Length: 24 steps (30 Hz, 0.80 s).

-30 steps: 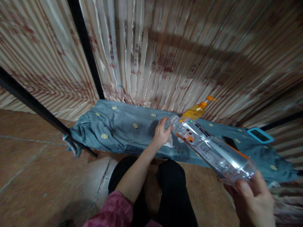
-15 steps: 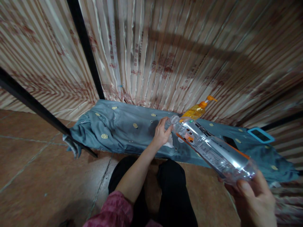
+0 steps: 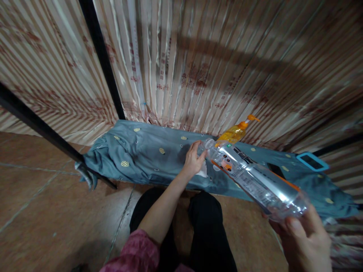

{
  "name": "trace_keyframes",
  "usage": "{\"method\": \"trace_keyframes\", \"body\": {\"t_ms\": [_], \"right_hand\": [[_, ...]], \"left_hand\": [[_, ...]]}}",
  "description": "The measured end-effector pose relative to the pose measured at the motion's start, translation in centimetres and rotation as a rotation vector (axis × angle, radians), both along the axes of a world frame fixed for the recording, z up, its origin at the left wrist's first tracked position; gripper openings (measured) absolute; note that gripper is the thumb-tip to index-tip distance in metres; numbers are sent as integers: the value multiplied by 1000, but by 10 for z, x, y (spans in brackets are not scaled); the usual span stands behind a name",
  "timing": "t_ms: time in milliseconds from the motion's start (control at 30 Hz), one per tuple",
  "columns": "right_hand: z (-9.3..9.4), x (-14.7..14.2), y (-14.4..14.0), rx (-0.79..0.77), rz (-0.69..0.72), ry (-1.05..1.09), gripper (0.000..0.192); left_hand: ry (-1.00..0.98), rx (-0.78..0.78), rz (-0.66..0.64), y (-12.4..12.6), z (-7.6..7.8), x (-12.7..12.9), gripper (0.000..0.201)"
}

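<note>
A large clear plastic bottle (image 3: 255, 177) with a silver, black and orange label lies tilted in the air, its neck toward the left and its base toward me. My right hand (image 3: 304, 236) grips it near the base, thumb on top. At the neck end, my left hand (image 3: 194, 158) closes its fingers on clear plastic; where the neck ends among the fingers is hard to make out. Just below that hand a white scrap (image 3: 202, 170) shows on the cloth. Behind the bottle rests a yellow pump bottle (image 3: 233, 133) with an orange pump head, partly hidden.
A grey-blue cloth with pineapple prints (image 3: 150, 151) covers a low bench. On its right part lie a dark flat object (image 3: 277, 170), partly hidden, and a blue-framed item (image 3: 312, 161). Black poles (image 3: 103, 56) stand at left, before a pleated, printed curtain (image 3: 195, 75). Brown tiles (image 3: 56, 211) form the floor.
Almost nothing differs; the bottle's base and my right hand have shifted very slightly to the right.
</note>
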State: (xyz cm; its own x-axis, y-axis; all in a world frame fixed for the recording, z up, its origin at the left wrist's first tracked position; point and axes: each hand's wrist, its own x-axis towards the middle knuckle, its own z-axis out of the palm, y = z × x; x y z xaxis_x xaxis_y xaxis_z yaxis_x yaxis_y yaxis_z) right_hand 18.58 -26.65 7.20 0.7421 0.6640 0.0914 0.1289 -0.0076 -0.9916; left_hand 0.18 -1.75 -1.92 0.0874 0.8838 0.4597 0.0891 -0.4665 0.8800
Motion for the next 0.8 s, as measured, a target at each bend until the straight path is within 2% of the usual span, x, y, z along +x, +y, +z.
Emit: {"method": "trace_keyframes", "body": {"t_ms": [233,533,633,800], "right_hand": [[2,-5,2,19,21,-1,93],[11,-18,-1,-29,18,-9,99],[8,-13,-2,-63,42,-44,103],[-6,5,-2,-8,57,-47,108]], "left_hand": [[-3,3,-12,0,0,-1,38],[3,14,-18,0,1,-2,39],[2,8,-24,-1,2,-2,38],[-8,1,-19,-1,3,-2,37]]}}
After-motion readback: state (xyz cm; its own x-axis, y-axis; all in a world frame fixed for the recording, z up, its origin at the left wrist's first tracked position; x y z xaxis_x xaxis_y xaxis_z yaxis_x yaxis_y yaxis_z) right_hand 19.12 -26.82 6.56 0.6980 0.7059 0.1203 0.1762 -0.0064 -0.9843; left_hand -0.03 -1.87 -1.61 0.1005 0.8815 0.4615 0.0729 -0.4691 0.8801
